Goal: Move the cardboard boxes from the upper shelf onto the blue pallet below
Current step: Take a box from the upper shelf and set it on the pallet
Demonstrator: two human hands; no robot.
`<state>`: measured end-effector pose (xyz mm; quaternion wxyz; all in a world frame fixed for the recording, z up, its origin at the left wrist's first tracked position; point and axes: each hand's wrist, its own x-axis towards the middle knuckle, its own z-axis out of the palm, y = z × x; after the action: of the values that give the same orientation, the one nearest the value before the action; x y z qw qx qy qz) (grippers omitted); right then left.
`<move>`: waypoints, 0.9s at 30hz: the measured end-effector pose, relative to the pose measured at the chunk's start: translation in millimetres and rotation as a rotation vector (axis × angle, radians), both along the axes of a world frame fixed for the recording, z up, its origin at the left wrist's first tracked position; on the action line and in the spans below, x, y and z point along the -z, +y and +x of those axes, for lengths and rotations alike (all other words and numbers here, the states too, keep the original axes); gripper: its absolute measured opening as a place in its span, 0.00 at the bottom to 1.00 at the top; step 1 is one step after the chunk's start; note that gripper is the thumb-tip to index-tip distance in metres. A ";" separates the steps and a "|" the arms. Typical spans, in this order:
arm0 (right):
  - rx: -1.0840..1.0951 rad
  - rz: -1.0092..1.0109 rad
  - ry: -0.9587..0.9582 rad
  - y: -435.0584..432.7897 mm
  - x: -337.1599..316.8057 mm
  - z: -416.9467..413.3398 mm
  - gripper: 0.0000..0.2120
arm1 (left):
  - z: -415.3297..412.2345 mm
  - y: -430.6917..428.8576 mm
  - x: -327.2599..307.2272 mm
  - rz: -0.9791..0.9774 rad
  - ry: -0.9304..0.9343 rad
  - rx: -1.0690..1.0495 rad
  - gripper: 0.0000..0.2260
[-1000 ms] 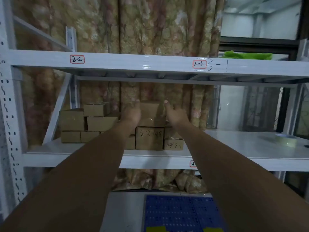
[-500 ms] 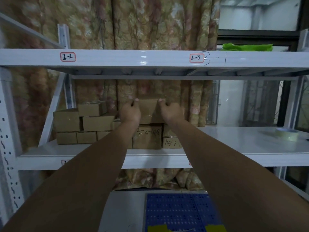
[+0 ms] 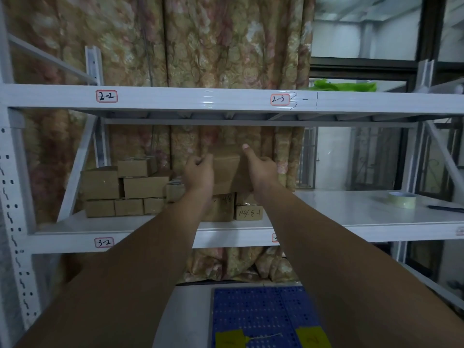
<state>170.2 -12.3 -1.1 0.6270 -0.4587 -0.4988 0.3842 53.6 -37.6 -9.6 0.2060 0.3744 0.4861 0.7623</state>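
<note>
- Two shelf levels of white steel rack (image 3: pixel 226 99) in front of me, tagged 2-2, 2-3, 3-2; patterned curtain (image 3: pixel 213 46) hangs behind.
- Blue pallet (image 3: pixel 263 312) sits on the floor below, yellow tape patches at its near edge.
- Cardboard boxes (image 3: pixel 125 189) stacked on the 3-2 shelf (image 3: pixel 351 217), left of centre.
- Top box (image 3: pixel 227 172) tilted, one end resting on the stack under it, both my hands on it.
- Left hand (image 3: pixel 198 174): grip curled on the box's left edge.
- Right hand (image 3: pixel 261 169): grip pressed to its right side, one finger up along the top corner.
- Tape roll (image 3: pixel 401 199) sits well apart on the shelf's right end, pen just beside it.
</note>
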 end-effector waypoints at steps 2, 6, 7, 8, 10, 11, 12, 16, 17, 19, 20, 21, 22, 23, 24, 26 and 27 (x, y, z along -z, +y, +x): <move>0.007 0.034 0.007 -17.0 -4.8 7.7 0.32 | 5.6 -8.1 1.9 -0.006 0.004 0.010 0.10; 0.096 0.240 -0.196 -42.2 -1.1 19.9 0.23 | 11.6 -33.9 4.1 -0.120 0.100 -0.014 0.11; 0.147 0.351 -0.322 -49.8 0.7 20.5 0.24 | 10.7 -41.3 4.5 -0.149 0.104 -0.014 0.11; 0.180 0.474 -0.463 -58.0 2.8 21.3 0.24 | 9.7 -48.7 4.0 -0.167 0.069 0.015 0.12; 0.200 0.720 -0.734 -73.5 8.3 21.9 0.23 | 5.5 -61.9 1.9 -0.189 -0.044 0.118 0.17; 0.208 0.824 -0.813 -81.4 11.6 22.1 0.22 | 3.5 -69.4 0.9 -0.192 -0.079 0.167 0.20; 0.210 0.899 -0.831 -88.3 15.6 22.0 0.22 | 1.0 -76.9 1.0 -0.183 -0.101 0.210 0.22; 0.126 0.845 -0.503 -109.2 31.7 22.7 0.20 | -7.0 -107.7 14.8 -0.243 -0.152 0.333 0.37; 0.093 0.784 -0.405 -114.2 34.3 23.7 0.19 | -8.4 -115.3 21.5 -0.272 -0.174 0.315 0.39; 0.008 0.650 -0.203 -127.5 39.8 26.8 0.17 | -11.7 -126.3 35.4 -0.251 -0.232 0.322 0.33; -0.032 0.588 -0.109 -134.7 43.4 27.6 0.15 | -12.5 -130.6 41.4 -0.226 -0.270 0.376 0.30; -0.059 0.537 -0.034 -141.3 47.6 27.8 0.14 | -13.1 -133.8 47.9 -0.204 -0.311 0.453 0.29; -0.075 0.493 0.016 -146.4 53.1 27.7 0.13 | -14.0 -136.8 54.1 -0.183 -0.337 0.530 0.29; -0.091 0.458 0.030 -147.9 60.2 26.8 0.13 | -15.3 -140.4 58.6 -0.163 -0.348 0.585 0.29; -0.117 0.420 0.014 -147.8 67.1 25.7 0.13 | -18.3 -143.0 62.7 -0.150 -0.344 0.597 0.29; -0.179 0.333 -0.067 -144.4 75.9 24.1 0.15 | -27.8 -144.1 72.8 -0.162 -0.293 0.544 0.31; -0.213 0.287 -0.107 -141.3 79.2 24.1 0.18 | -32.7 -146.5 77.6 -0.175 -0.244 0.504 0.32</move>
<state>194.4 -153.6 -80.3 0.6143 -0.3289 -0.6271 0.3482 20.9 -184.1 -87.2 0.4774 0.3699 0.4133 0.6815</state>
